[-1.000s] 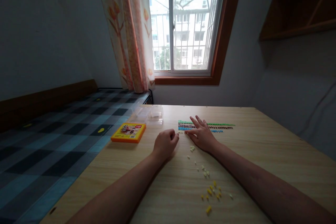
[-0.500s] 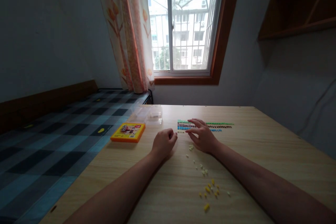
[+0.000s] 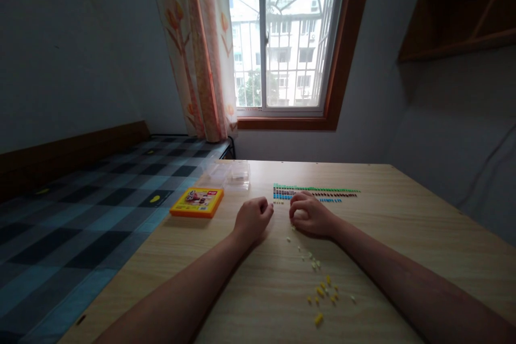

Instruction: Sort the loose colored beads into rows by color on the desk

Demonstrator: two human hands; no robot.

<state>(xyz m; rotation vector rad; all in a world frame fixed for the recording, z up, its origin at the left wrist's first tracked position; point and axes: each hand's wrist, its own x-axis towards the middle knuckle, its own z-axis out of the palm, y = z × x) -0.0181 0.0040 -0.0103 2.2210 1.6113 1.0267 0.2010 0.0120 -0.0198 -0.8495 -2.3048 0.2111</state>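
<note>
Resting on the bench point(image 3: 403, 236), both hands sit just short of the rows of beads point(image 3: 326, 191). The left hand point(image 3: 252, 219) is clenched in a loose fist beside the rows' left end. The right hand point(image 3: 312, 215) has its fingers curled in, tips pinched at the rows' near edge; whether they grip a bead is too small to tell. Loose yellow beads point(image 3: 322, 290) lie scattered nearer than the rows. Left of the rows sit a shut orange box point(image 3: 196, 202) and a clear plastic box point(image 3: 229, 174), contents unclear.

table point(image 3: 403, 236): pale wood-grain, smooth matt | box point(image 3: 237, 173): clear plastic | curtain point(image 3: 201, 48): thin cloth
</note>
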